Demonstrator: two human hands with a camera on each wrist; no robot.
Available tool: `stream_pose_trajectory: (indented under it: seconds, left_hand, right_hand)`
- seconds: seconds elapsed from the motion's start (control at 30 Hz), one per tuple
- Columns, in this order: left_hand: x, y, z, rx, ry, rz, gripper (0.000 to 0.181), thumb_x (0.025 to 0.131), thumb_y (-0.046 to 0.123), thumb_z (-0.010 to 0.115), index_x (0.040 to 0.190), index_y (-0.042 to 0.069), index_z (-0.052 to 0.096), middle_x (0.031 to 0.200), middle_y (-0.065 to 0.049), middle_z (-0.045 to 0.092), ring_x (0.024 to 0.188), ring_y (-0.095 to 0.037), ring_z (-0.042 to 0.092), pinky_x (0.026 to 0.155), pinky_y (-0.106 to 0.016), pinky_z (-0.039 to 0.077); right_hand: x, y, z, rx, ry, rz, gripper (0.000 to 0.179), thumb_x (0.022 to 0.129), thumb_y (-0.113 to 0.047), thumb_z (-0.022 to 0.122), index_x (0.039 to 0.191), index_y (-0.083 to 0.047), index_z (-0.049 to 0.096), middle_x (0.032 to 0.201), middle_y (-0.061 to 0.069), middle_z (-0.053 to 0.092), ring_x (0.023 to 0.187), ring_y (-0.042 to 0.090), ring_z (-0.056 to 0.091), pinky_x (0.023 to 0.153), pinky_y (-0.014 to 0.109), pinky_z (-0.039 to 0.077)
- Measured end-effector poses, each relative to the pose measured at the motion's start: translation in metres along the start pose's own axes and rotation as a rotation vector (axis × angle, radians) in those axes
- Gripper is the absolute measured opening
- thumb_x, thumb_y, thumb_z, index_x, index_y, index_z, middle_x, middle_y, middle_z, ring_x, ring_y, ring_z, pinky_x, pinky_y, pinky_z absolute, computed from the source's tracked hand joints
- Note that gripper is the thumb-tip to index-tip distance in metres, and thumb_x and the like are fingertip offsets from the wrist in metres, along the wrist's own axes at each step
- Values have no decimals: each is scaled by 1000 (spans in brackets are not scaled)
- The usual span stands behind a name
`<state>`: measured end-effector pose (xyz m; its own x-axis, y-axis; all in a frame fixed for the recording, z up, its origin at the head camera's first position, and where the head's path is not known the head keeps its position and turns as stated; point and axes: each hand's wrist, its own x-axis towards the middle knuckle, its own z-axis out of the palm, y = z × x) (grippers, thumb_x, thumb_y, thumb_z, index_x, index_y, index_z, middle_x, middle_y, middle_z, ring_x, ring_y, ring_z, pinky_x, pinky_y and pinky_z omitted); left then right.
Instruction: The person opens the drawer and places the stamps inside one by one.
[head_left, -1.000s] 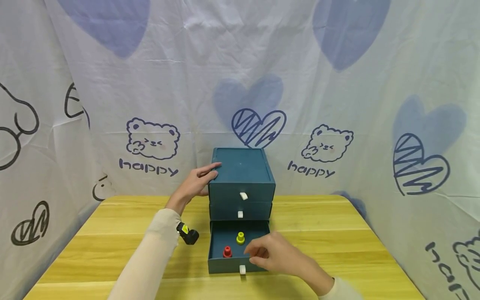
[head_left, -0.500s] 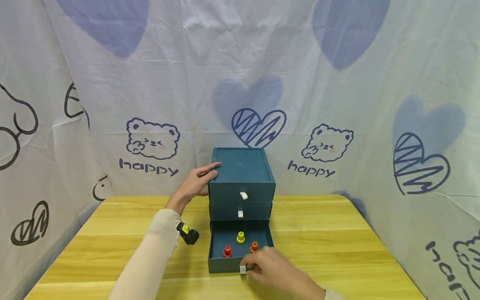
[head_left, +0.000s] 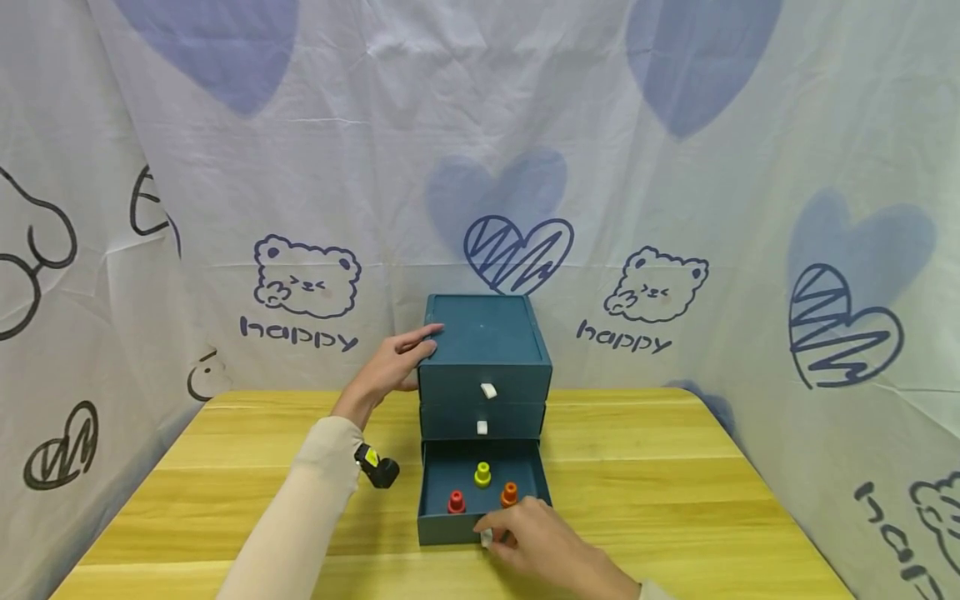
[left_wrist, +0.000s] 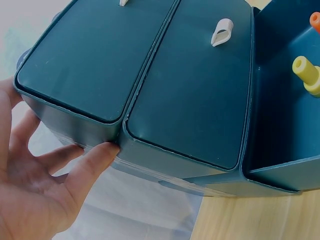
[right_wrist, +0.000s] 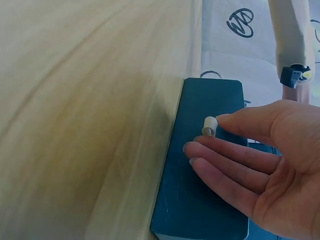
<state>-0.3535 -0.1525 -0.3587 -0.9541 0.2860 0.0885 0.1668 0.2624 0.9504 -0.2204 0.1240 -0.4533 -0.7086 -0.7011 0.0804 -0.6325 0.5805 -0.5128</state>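
Observation:
A dark teal three-drawer box [head_left: 483, 329] stands on the table, its bottom drawer [head_left: 442, 528] pulled out. My left hand [head_left: 386, 367] rests against the box's left side, fingers extended; the left wrist view shows its fingertips [left_wrist: 107, 148] touching the side wall. My right hand [head_left: 543, 546] is at the drawer front, thumb and fingers pinching its white pull tab [right_wrist: 210, 126]. Inside the drawer stand a red stepped peg [head_left: 456, 502], a yellow one [head_left: 482, 474] and an orange one [head_left: 509, 493], the last partly behind the right hand.
The two upper drawers are closed, with white tabs on the top drawer [head_left: 450, 385] and the middle drawer [head_left: 450, 422]. A light wooden table [head_left: 637, 467] lies underneath. White printed cloth [head_left: 480, 125] hangs behind and on both sides.
My right hand has moved from over the drawer's right part down to its pull tab, uncovering the orange peg. The left hand has stayed at the box's side.

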Motion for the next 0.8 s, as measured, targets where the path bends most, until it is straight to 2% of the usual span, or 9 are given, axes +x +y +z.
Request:
stream_pose_trajectory:
  seconds: [0.33,0.8]
  left_hand:
    - [-1,0,0,-8,-1,-1,50,110,39,49,159,30,43,173,-6,23,157,-38,28,111,-68,43]
    - [0,0,0,-13,-2,-2,50,109,39,49,158,30,44,173,-7,24,157,-38,28,111,-69,43]
  right_hand:
    - [3,2,11,33,46,5,11,93,-8,74,101,-10,83,91,-4,81,76,-11,64,69,9,54]
    - [7,4,13,20,132,72,9,89,-5,78,94,-11,83,80,-5,78,68,-9,62,64,11,53]
